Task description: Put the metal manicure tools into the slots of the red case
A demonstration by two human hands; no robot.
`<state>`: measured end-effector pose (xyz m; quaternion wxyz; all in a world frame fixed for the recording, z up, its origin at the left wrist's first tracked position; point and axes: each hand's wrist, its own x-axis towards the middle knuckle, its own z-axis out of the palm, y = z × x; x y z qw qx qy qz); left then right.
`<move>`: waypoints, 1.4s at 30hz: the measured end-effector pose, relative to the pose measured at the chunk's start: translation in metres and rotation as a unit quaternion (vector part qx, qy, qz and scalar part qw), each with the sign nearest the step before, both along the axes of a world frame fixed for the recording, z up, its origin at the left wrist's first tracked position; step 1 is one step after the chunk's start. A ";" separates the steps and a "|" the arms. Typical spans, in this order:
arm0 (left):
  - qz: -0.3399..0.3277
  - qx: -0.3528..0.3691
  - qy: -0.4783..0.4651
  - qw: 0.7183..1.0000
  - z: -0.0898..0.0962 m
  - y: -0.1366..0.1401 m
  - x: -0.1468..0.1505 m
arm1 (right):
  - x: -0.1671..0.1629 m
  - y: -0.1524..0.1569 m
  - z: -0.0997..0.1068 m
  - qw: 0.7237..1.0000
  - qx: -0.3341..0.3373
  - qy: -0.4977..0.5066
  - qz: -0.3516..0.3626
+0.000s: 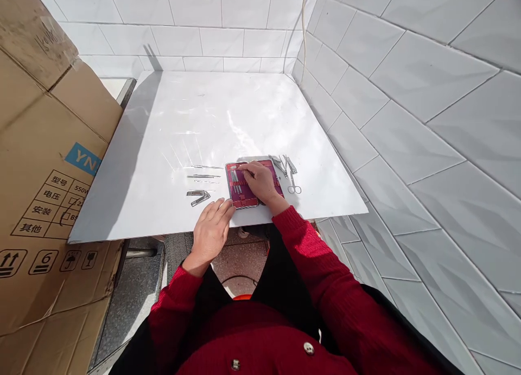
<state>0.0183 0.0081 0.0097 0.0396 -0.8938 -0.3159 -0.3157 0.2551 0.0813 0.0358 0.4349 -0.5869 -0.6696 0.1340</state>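
An open red and purple manicure case (247, 200) lies near the front edge of the white board, with several slim metal tools (236, 186) in its left half. Over the case is my right hand (261, 183), thumb and fingers pinched together near the top of that left half; whatever is between them is hidden. My left hand (210, 231) rests palm down on the board's front edge, fingers stretched out, fingertips at the case's lower left corner. Left of the case sit an unfolded nail clipper (198, 197) and several thin metal tools (204, 176). To its right are small scissors (293, 187).
More metal tools, one like a clipper (290, 164), lie beyond the scissors. The white board (195, 109) reaches back to a tiled wall (222, 41). A large cardboard box (49, 136) stands along the left, and another tiled wall (407, 103) closes the right.
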 end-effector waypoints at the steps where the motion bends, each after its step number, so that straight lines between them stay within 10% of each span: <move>1: -0.001 0.002 -0.002 1.000 0.000 0.000 0.000 | 0.000 0.000 0.000 1.000 0.000 0.001 -0.001; 42: 0.002 -0.038 0.018 0.999 0.000 -0.001 0.000 | -0.004 -0.005 0.005 0.999 -0.028 -0.046 -0.008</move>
